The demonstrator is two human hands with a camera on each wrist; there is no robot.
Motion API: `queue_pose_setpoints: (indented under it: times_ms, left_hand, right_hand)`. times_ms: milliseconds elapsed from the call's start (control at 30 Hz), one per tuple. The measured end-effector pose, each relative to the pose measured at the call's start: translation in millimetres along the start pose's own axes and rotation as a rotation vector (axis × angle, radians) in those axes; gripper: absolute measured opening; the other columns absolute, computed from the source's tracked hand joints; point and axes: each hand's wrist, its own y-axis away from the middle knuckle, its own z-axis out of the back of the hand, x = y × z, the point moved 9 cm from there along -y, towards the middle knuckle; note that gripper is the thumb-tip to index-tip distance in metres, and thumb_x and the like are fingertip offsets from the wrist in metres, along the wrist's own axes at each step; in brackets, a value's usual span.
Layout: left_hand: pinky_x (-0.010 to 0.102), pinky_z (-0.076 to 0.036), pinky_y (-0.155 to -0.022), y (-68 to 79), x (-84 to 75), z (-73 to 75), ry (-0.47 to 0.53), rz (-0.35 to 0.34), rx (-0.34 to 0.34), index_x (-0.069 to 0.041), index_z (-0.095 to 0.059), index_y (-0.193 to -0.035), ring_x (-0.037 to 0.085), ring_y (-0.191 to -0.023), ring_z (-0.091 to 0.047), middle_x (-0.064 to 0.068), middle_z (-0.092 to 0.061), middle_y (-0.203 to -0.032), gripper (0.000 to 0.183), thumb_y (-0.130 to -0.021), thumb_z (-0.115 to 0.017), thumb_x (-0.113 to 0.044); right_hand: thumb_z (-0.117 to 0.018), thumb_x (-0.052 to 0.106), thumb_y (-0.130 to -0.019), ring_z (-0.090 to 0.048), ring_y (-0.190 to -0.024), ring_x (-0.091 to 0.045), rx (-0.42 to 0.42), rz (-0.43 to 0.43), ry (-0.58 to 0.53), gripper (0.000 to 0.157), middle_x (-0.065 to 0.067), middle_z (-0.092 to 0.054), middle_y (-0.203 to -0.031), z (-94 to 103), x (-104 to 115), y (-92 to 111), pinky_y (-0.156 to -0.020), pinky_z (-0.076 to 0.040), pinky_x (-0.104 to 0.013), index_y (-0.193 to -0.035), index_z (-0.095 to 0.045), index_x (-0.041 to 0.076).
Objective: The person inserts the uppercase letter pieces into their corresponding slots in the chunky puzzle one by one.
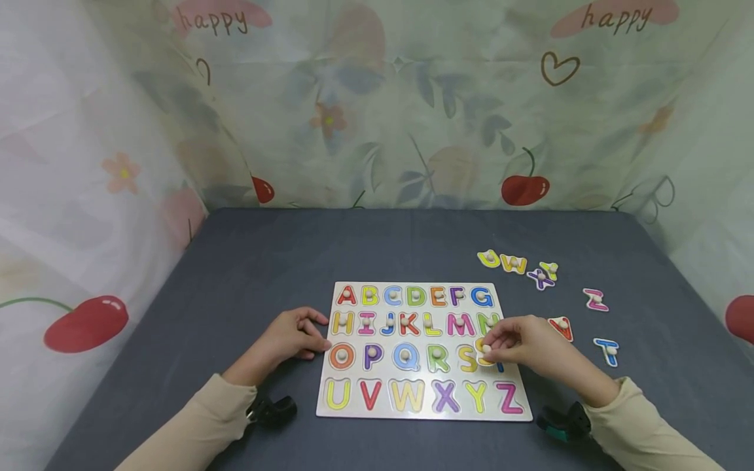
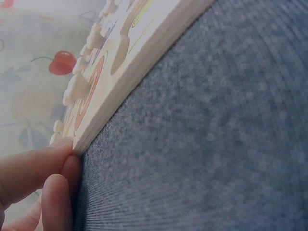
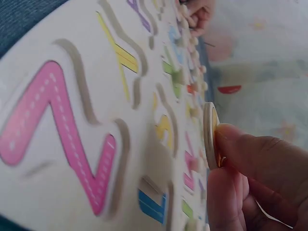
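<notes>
Right hand (image 1: 521,340) pinches S piece (image 3: 210,139) above board (image 1: 385,374), beside S slot (image 1: 467,358); likely keeps underside free. Left hand (image 1: 297,335), fingers loosely bent, touches board's left edge, probably steadying. Loose letters (image 1: 607,352) right.

A dark grey-blue cloth covers the tabletop (image 1: 265,261), backed by a pale curtain (image 1: 400,124) printed with muted leaves (image 1: 456,86), orange flowers (image 1: 328,120), red cherries (image 1: 525,190), a heart outline (image 1: 544,68) and "happy" in brown script. Similar whitish hangings (image 1: 53,190) flank both sides, the left one brightly lit, the back duller and faintly greenish.
</notes>
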Motion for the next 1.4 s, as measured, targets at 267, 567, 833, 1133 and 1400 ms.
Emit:
queue_pose_setpoints:
  times_ms: [267,567,833,1133,1400]
  left_hand:
    - [0.028,-0.052,-0.055,-1.1,-0.8,0.1,0.005,0.0,0.0,-0.004,-0.06,-0.112,0.014,-0.061,-0.058,0.005,-0.063,-0.074,0.044,-0.074,-0.083,-0.007]
    - [0.028,-0.052,-0.055,-1.5,-1.7,0.4,0.003,-0.001,0.002,-0.004,-0.06,-0.112,0.014,-0.061,-0.057,0.005,-0.063,-0.074,0.045,-0.074,-0.083,-0.008]
    - [0.027,-0.052,-0.055,-0.8,-3.1,-0.4,0.003,-0.012,0.014,-0.003,-0.06,-0.112,0.014,-0.061,-0.058,0.005,-0.063,-0.074,0.045,-0.074,-0.083,-0.007]
    - [0.027,-0.052,-0.055,-1.4,-1.8,0.7,0.0,-0.004,0.007,-0.003,-0.06,-0.112,0.014,-0.061,-0.058,0.005,-0.063,-0.074,0.046,-0.074,-0.083,-0.008]
    - [0.028,-0.052,-0.055,-1.7,1.2,0.1,0.005,-0.008,0.01,-0.003,-0.06,-0.113,0.014,-0.062,-0.058,0.005,-0.063,-0.074,0.045,-0.074,-0.083,-0.008]
  right_hand:
    - [-0.082,0.019,-0.076,-0.055,-0.064,-0.004,0.013,0.021,-0.01,0.017,0.005,-0.063,-0.07,-17.7,-2,-10,-0.058,-0.046,-0.019,-0.084,-0.071,0.009]
    - [-0.083,0.018,-0.075,-0.056,-0.064,-0.007,0.005,-0.001,-0.001,0.017,0.005,-0.063,-0.07,-25.3,-4,-13,-0.059,-0.047,-0.019,-0.083,-0.072,0.01]
    - [-0.083,0.019,-0.075,-0.055,-0.063,-0.006,0.002,0.008,0.032,0.015,0.007,-0.062,-0.068,-28.8,-3,-14,-0.058,-0.046,-0.019,-0.08,-0.071,0.012]
    - [-0.083,0.018,-0.075,-0.054,-0.062,-0.007,0.03,0.013,0.03,0.017,0.006,-0.059,-0.068,-31.3,-4,-18,-0.057,-0.045,-0.02,-0.081,-0.069,0.011]
    - [-0.084,0.02,-0.074,-0.053,-0.063,-0.008,0.04,0.023,0.005,0.022,0.004,-0.058,-0.071,-34.2,-5,-17,-0.058,-0.044,-0.02,-0.083,-0.066,0.012]
